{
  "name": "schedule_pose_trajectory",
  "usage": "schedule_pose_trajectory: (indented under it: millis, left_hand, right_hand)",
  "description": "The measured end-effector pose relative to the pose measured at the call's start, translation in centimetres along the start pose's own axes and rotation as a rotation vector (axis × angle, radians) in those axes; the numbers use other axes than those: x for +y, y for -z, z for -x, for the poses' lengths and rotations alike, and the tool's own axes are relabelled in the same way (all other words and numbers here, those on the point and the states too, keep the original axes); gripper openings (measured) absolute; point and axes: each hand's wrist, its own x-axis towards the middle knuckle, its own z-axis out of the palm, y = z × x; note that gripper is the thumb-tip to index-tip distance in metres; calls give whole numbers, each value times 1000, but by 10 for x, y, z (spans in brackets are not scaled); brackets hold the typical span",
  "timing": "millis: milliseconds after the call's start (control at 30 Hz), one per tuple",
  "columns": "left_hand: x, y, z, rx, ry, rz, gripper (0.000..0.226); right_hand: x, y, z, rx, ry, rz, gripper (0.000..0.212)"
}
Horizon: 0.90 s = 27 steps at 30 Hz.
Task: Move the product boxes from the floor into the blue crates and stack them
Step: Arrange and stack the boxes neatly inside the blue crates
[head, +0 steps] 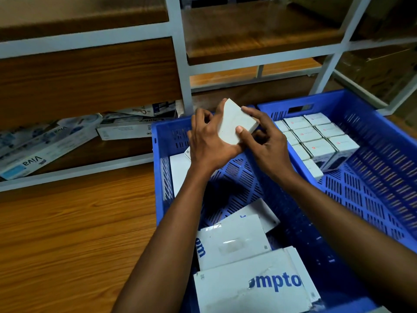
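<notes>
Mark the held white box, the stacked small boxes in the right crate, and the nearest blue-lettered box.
held white box (233, 119): head view, broad face.
stacked small boxes (312, 134): head view, a middle box's top.
nearest blue-lettered box (237, 290): head view, white top face.

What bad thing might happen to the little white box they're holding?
The small white box is tilted and pinched at its edges by the left hand and right hand, so it might slip into the near crate. Put down roughly, it might knock the neat rows of boxes in the other crate crooked.
</notes>
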Motion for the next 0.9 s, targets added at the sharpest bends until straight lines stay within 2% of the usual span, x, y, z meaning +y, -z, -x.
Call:
schedule_pose_trajectory:
  millis: [200,333,467,567,633,733,800,900]
  left_hand:
    - [0,-3,0,30,14,-10,101]
    - [-1,-4,-1,23,-19,-39,100]
    - [-4,-2,-3,0,-125,-157,110]
    - [-7,2,-3,108,39,-129,131]
    - [-7,6,-2,189,177,47,136]
    - [-9,8,-1,239,260,461,116]
    - [-8,8,-1,310,195,519,99]
    - [-2,9,-2,402,82,507,79]
  right_hand:
    - [5,-2,-4,-17,-51,-135,40]
    - [5,-1,-4,-58,-84,-123,39]
    - [-3,5,-6,-43,-170,-279,61]
    - [-3,7,-12,88,-228,-422,64]
    - [-2,10,-16,169,-313,-623,63]
    - [-2,11,-20,263,-476,-966,59]
    - [-3,7,-20,282,-515,-1081,59]
    - [-4,1,-18,256,-514,-1113,60]
